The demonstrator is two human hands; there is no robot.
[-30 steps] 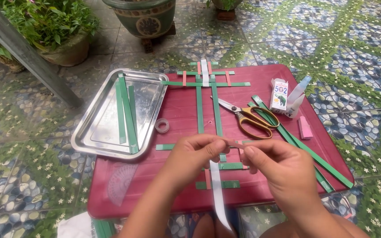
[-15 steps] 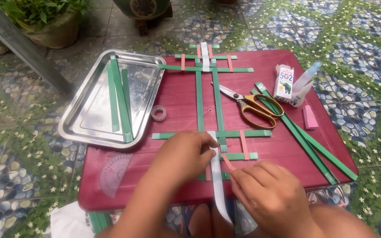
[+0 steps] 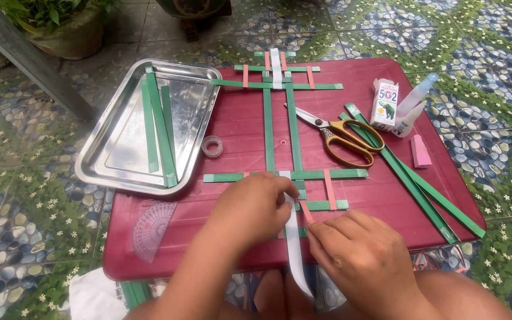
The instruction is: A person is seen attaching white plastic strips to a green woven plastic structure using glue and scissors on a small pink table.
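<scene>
The long white paper strip (image 3: 294,249) is pinched by the left hand (image 3: 256,207) and right hand (image 3: 357,255), below the green strip frame (image 3: 280,136); it should be pressed flat and straight.

Pebble-patterned tile floor (image 3: 25,195), potted plants (image 3: 60,24)

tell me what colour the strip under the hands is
White. The strip runs between the left hand and right hand, clearest in the head view.

home patio: pebble-pattern floor tiles (image 3: 25,195), potted plant (image 3: 60,24), low red table (image 3: 238,136).
</scene>
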